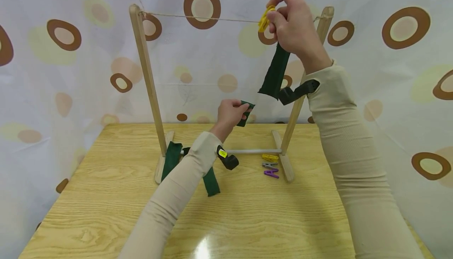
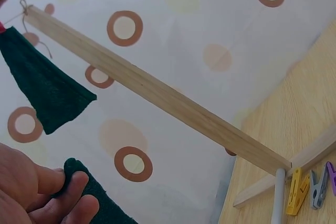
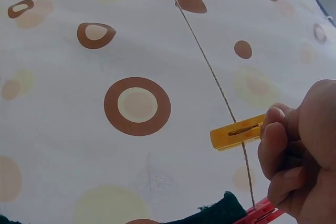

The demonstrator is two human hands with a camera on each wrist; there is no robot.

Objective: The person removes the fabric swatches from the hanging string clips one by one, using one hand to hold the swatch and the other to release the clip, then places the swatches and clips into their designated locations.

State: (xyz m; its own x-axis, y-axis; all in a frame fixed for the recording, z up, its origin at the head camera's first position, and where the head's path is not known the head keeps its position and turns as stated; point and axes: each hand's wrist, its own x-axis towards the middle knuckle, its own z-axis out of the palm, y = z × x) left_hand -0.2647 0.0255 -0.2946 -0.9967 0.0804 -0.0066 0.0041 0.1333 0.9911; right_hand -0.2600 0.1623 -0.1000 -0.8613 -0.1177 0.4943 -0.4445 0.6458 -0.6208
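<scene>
Up at the string line, my right hand pinches a yellow clothespin. In the right wrist view the string crosses that clothespin. Close beside it, a dark green cloth strip hangs from the line by a red clothespin, which the right hand hides in the head view. Lower and to the left, my left hand pinches another green cloth piece between thumb and fingers. This piece hangs down from the fingertips, below the line.
Two wooden posts hold up the string, with a grey rod joining their feet. Yellow, grey and purple clothespins lie near the right foot. Green cloth strips lie on the table around the left foot, partly behind the left forearm.
</scene>
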